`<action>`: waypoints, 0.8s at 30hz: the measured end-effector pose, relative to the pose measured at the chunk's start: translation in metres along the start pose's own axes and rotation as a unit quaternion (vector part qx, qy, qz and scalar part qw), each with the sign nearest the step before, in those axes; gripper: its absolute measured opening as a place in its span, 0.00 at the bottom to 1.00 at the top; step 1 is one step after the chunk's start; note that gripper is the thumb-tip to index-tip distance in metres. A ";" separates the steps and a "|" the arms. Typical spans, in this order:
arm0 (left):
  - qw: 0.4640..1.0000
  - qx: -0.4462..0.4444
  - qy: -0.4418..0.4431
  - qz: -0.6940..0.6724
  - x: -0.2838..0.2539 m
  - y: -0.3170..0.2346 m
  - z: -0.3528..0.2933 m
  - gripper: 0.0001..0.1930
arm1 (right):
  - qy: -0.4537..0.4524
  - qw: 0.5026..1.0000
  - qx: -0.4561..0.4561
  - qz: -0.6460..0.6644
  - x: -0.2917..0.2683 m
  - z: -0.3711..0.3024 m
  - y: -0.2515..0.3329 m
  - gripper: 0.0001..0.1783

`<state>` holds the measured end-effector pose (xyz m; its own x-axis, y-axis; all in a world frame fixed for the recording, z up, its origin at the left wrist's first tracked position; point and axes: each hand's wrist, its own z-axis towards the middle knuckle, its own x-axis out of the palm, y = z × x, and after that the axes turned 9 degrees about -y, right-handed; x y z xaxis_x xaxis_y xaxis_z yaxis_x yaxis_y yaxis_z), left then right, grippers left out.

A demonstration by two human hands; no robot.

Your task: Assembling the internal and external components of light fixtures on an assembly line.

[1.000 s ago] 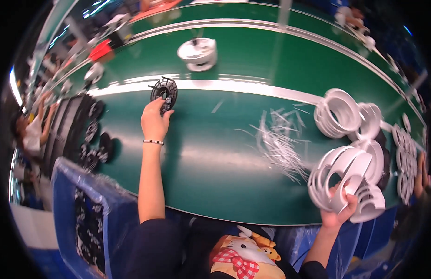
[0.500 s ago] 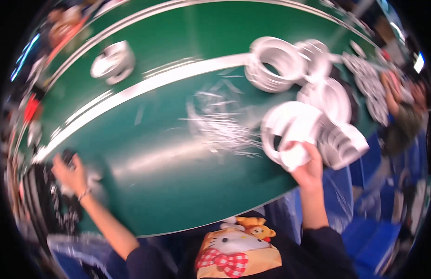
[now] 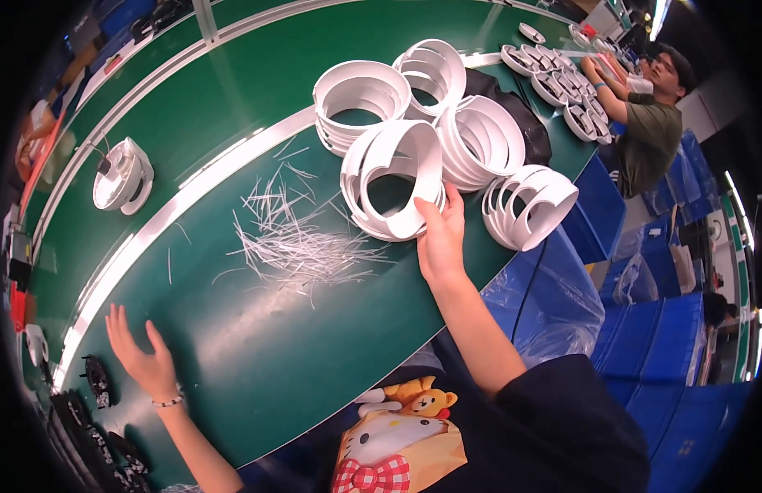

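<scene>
My right hand (image 3: 443,238) grips the near edge of a white plastic ring (image 3: 429,164), thumb over its rim. This ring appears to top a stack of similar rings; whether it is lifted off them I cannot tell. Other white ring stacks (image 3: 360,78) stand close around it, and one nested group (image 3: 533,205) lies tilted to its right. My left hand (image 3: 147,357) is over the green table at the left, fingers spread, with nothing in it. Nearest to that hand is a black round part (image 3: 95,380). A loose heap of thin white strips (image 3: 295,246) lies between my hands.
A white round housing (image 3: 122,177) sits beyond the pale rail (image 3: 208,172). More black parts (image 3: 110,452) line the left edge. At the far right a co-worker (image 3: 656,123) reaches toward several white round parts (image 3: 562,86). Blue bins with plastic liners (image 3: 554,296) stand beside the table.
The view has turned rightward, so the table's contents appear farther left. My right hand, earlier blurred with white plastic at its fingers, now grips the ring's edge. My left hand stays open.
</scene>
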<state>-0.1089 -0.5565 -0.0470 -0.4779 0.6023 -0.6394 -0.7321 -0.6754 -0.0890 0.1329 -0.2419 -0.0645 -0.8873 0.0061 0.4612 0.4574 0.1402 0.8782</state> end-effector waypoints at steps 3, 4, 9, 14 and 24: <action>0.990 0.014 0.002 -0.138 -0.005 -0.070 0.019 0.23 | 0.002 1.000 -0.027 0.008 0.002 -0.009 0.003 0.36; 0.978 0.034 0.020 -0.207 -0.011 -0.104 0.029 0.26 | 0.011 1.000 -0.023 0.011 0.003 -0.010 0.007 0.37; 0.871 0.110 0.176 -0.445 -0.002 -0.244 0.078 0.39 | 0.023 0.999 -0.033 -0.006 0.001 -0.013 0.007 0.38; 0.868 0.051 0.264 -0.418 0.061 -0.274 0.106 0.27 | 0.093 0.966 -0.155 -0.185 -0.014 -0.027 -0.003 0.41; 0.732 -0.088 0.493 -0.462 0.103 -0.270 0.128 0.13 | 0.172 0.875 -0.293 -0.344 -0.028 -0.038 0.019 0.54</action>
<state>-0.0225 -0.2578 0.0089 0.8271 0.2963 -0.4775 -0.4066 -0.2710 -0.8725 0.1681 -0.2769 -0.0561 -0.9406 -0.1929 -0.2793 -0.1363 -0.5389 0.8313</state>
